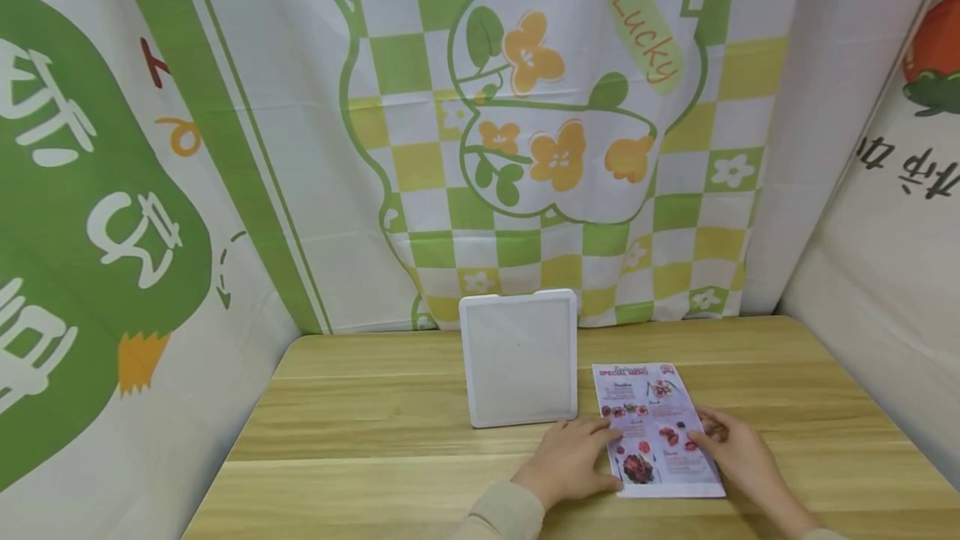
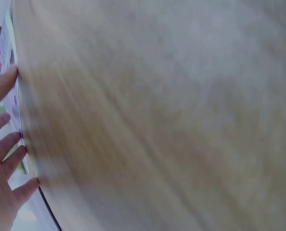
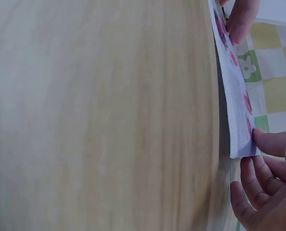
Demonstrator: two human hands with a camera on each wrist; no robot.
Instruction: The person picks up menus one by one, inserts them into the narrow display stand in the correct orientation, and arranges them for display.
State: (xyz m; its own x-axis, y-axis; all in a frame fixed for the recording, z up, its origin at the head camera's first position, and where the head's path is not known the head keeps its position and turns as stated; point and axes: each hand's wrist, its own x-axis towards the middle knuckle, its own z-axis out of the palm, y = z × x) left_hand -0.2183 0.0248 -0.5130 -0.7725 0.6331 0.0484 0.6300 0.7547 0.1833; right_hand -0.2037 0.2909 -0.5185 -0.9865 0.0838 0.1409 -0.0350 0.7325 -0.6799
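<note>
A printed menu leaflet (image 1: pixel 656 427) with red food photos lies flat on the wooden table (image 1: pixel 375 440), near the front. My left hand (image 1: pixel 581 452) rests on its left edge with the fingers laid nearly straight. My right hand (image 1: pixel 723 440) touches the leaflet's right edge. In the left wrist view, the left hand's fingers (image 2: pixel 8 149) lie along the leaflet's edge (image 2: pixel 6 57). In the right wrist view, the thumb (image 3: pixel 272 143) meets the corner of the leaflet (image 3: pixel 235 101), and the other fingers (image 3: pixel 251 192) curl loosely beside it.
A white square board (image 1: pixel 520 369) stands or leans just behind the left hand, left of the leaflet. Printed cloth backdrops (image 1: pixel 525 132) close off the table at the back and on both sides. Bare wood stretches to the left and right.
</note>
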